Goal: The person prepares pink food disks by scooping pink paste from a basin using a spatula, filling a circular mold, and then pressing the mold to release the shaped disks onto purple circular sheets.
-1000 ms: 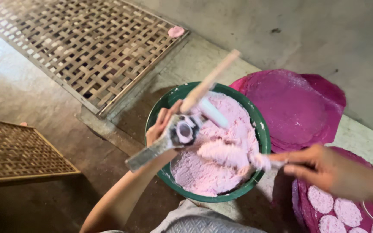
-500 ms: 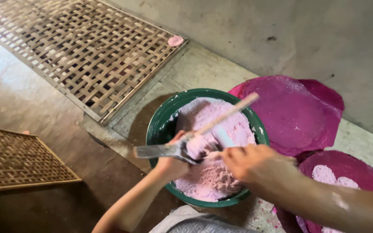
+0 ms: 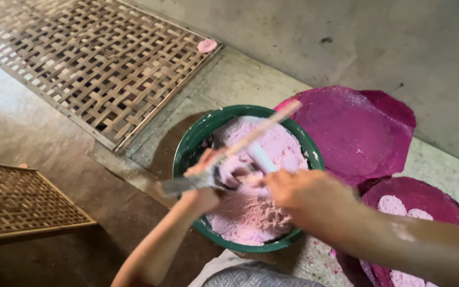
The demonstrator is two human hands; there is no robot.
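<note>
While the left hand (image 3: 204, 180) grips a ring mould (image 3: 224, 172) and right fingers (image 3: 272, 180) press dough at centre frame, crumbs could spill over the green bowl (image 3: 187, 143) rim

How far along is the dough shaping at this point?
Done: pale pink rounds lie on the magenta sheet at right. In hand: left hand holds a metal tool, right hand presses dough at it. Left: the green bowl is nearly full of pink dough.

No packages, labels, signs or screens showed anywhere in the view from the head camera.
</note>
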